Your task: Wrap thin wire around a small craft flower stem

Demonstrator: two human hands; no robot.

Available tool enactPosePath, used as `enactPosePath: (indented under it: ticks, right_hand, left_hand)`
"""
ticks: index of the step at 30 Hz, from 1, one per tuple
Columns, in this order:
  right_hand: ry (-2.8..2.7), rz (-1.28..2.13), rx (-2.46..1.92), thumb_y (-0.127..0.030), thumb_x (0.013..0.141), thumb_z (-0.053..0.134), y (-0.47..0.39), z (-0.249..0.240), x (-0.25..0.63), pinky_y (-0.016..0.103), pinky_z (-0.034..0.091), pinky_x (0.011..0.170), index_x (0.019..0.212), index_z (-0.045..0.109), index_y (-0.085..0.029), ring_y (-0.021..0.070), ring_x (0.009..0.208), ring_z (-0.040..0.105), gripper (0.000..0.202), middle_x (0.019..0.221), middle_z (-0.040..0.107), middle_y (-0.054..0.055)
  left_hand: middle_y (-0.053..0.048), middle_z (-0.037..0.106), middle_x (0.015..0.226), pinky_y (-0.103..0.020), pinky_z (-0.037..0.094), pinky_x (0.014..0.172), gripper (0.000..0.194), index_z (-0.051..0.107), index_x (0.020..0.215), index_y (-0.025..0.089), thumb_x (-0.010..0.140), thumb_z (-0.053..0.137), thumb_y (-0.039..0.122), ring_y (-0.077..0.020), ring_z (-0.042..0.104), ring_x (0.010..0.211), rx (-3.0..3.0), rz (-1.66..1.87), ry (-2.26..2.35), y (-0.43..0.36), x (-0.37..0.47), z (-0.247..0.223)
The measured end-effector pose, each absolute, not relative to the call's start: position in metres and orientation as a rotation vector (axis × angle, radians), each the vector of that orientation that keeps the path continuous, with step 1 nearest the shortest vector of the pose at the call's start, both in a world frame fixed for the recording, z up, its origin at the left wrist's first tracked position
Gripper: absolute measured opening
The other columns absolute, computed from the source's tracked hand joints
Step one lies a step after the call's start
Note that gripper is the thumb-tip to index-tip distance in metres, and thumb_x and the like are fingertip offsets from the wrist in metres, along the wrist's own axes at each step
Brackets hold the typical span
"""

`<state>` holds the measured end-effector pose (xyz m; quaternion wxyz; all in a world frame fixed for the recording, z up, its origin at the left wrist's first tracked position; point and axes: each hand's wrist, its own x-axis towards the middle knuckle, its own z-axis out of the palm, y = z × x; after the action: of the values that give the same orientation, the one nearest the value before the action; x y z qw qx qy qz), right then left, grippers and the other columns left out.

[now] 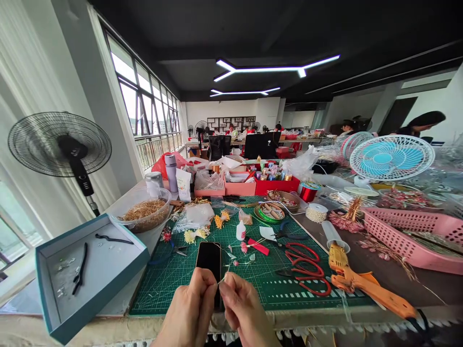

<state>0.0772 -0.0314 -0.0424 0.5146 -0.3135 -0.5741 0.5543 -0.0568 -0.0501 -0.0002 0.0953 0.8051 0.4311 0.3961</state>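
Note:
My left hand (195, 301) and my right hand (241, 302) meet at the near edge of the table, fingertips pinched close together. Between them runs a thin pale thread or wire (226, 271), its upper end sticking up above my right fingers; its exact kind is too small to tell. Just behind my left hand lies a black phone (209, 255) on the green cutting mat (162, 284). Beyond the fingertips are small pink pieces (236, 263), a white glue bottle (240, 230) and a red strip (259, 247).
Red-handled scissors (307, 267) and an orange glue gun (372, 284) lie to the right, near a pink basket (415, 241). At left stand a blue-edged box (97, 270) and a plastic bowl (142, 212) of golden pieces. Pliers (177, 250) rest on the mat. Other people sit farther back.

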Motion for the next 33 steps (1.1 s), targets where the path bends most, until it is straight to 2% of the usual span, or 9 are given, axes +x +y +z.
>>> enactPosePath:
  ticks: [5, 7, 10, 13, 19, 23, 27, 29, 33]
  right_hand:
    - [-1.764, -0.109, -0.805, -0.024, 0.097, 0.038, -0.063, -0.030, 0.087, 0.026, 0.022, 0.042, 0.067, 0.045, -0.020, 0.0104, 0.046, 0.038, 0.031, 0.058, 0.040, -0.004]
    - [-2.065, -0.381, -0.679, -0.013, 0.097, 0.035, -0.060, 0.005, 0.103, 0.027, 0.024, 0.045, 0.071, 0.054, -0.018, 0.0119, 0.052, 0.044, 0.032, 0.062, 0.046, -0.002]
    - [-2.340, 0.282, -0.681, -0.018, 0.090, 0.058, -0.030, 0.057, 0.125, 0.023, 0.031, 0.054, 0.072, 0.061, -0.018, 0.0099, 0.061, 0.046, 0.018, 0.072, 0.052, -0.002]
    - [-2.073, 1.238, -0.801, -0.030, 0.064, 0.084, 0.001, 0.064, 0.130, 0.020, 0.027, 0.049, 0.063, 0.062, -0.016, 0.0082, 0.055, 0.038, 0.026, 0.058, 0.049, -0.005]
    - [-1.692, 1.752, -0.802, -0.075, 0.061, 0.066, -0.024, -0.021, 0.101, 0.016, 0.019, 0.035, 0.060, 0.039, -0.021, 0.0041, 0.041, 0.025, 0.060, 0.051, 0.034, -0.010]
    - [-1.451, 1.777, -0.786, -0.074, 0.063, 0.065, -0.046, -0.048, 0.098, 0.017, 0.016, 0.031, 0.061, 0.039, -0.021, 0.0024, 0.034, 0.021, 0.059, 0.045, 0.033, -0.011]
    - [-1.266, 1.403, -0.697, -0.057, 0.067, 0.074, -0.051, -0.043, 0.100, 0.025, 0.049, 0.060, 0.089, 0.067, -0.020, 0.0121, 0.063, 0.058, 0.043, 0.080, 0.063, 0.002]
    - [-1.226, 1.211, -0.668, -0.045, 0.072, 0.075, -0.052, -0.038, 0.099, 0.031, 0.050, 0.078, 0.082, 0.072, -0.022, 0.0181, 0.086, 0.061, 0.025, 0.099, 0.064, 0.006]
    - [-1.045, 1.133, -0.695, -0.040, 0.073, 0.076, -0.047, -0.030, 0.106, 0.032, 0.052, 0.079, 0.068, 0.070, -0.022, 0.0171, 0.083, 0.062, 0.020, 0.090, 0.064, 0.003]
  left_hand:
    - [0.009, 0.047, 0.052, -0.020, 0.033, 0.038, 0.018, 0.033, 0.085, 0.024, 0.093, 0.028, 0.009, -0.0107, 0.046, 0.036, 2.790, 1.155, 1.307, -0.043, -0.059, -0.007]
    - [0.007, 0.050, 0.054, -0.022, 0.033, 0.040, 0.020, 0.033, 0.081, 0.025, 0.092, 0.030, 0.009, -0.0117, 0.046, 0.039, 2.873, 1.119, 1.198, -0.045, -0.059, -0.006]
    - [0.006, 0.051, 0.057, -0.023, 0.035, 0.043, 0.021, 0.035, 0.079, 0.024, 0.091, 0.030, 0.008, -0.0120, 0.044, 0.042, 2.981, 1.051, 1.026, -0.055, -0.057, 0.005]
    - [0.005, 0.053, 0.059, -0.022, 0.042, 0.051, 0.018, 0.039, 0.085, 0.022, 0.094, 0.028, 0.010, -0.0110, 0.048, 0.047, 3.018, 1.057, 0.957, -0.065, -0.057, 0.017]
    - [0.005, 0.060, 0.060, -0.020, 0.042, 0.047, 0.012, 0.039, 0.091, 0.021, 0.094, 0.034, 0.011, -0.0108, 0.055, 0.044, 2.962, 1.226, 1.143, -0.057, -0.065, 0.004]
    - [0.005, 0.067, 0.065, -0.016, 0.044, 0.048, 0.011, 0.043, 0.100, 0.022, 0.094, 0.038, 0.014, -0.0089, 0.061, 0.045, 2.742, 1.269, 1.215, -0.052, -0.059, -0.019]
    - [0.008, 0.068, 0.065, -0.014, 0.044, 0.047, 0.012, 0.044, 0.095, 0.026, 0.093, 0.040, 0.015, -0.0079, 0.064, 0.046, 2.478, 1.368, 1.262, -0.060, -0.047, -0.031]
    - [0.009, 0.064, 0.060, -0.016, 0.040, 0.043, 0.013, 0.045, 0.090, 0.025, 0.092, 0.038, 0.014, -0.0085, 0.062, 0.043, 2.468, 1.324, 1.301, -0.066, -0.042, -0.033]
    - [0.009, 0.052, 0.048, -0.019, 0.034, 0.039, 0.017, 0.046, 0.082, 0.024, 0.092, 0.034, 0.016, -0.0096, 0.053, 0.034, 2.392, 1.168, 1.420, -0.073, -0.037, -0.038]
